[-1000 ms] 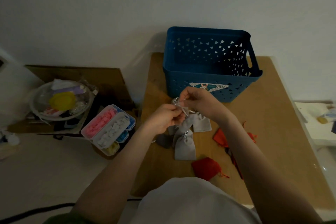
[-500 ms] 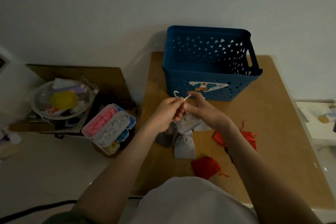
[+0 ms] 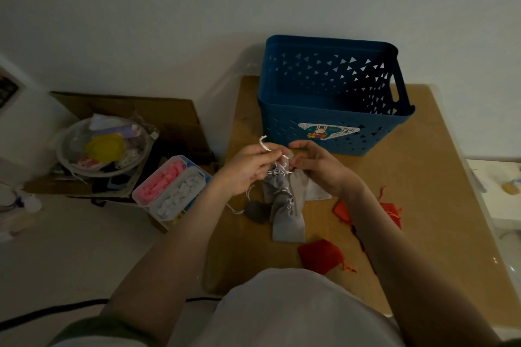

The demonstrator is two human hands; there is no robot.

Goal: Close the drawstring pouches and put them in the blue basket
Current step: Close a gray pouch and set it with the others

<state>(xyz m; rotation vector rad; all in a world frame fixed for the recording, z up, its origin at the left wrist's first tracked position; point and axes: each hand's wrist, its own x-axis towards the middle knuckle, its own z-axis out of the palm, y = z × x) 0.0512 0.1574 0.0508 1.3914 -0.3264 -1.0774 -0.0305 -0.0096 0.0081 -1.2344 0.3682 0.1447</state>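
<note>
A blue basket [image 3: 332, 121] with triangle holes stands at the back of the wooden table [image 3: 423, 177]. In front of it my left hand [image 3: 248, 169] pinches a white drawstring [image 3: 266, 146] that sticks up from its fingers. My right hand [image 3: 321, 169] pinches the other cord at the gathered mouth of a grey pouch [image 3: 277, 184]. Below it more grey pouches [image 3: 287, 222] lie in a pile, with a dark grey one [image 3: 256, 211] to the left. Red pouches lie on the table: one [image 3: 321, 256] near me and others [image 3: 342, 210] beside my right forearm.
Left of the table, a clear box [image 3: 172, 189] with pink and white pieces sits on the floor. Behind it are a bowl of clutter [image 3: 104, 146] and flat cardboard [image 3: 127, 107]. A black cable [image 3: 42, 313] runs along the floor. A white surface [image 3: 496, 186] adjoins the table's right edge.
Both hands have lowered slightly toward the pouch pile, and the left hand has drawn the white cord out to the left, bunching the grey pouch's mouth.
</note>
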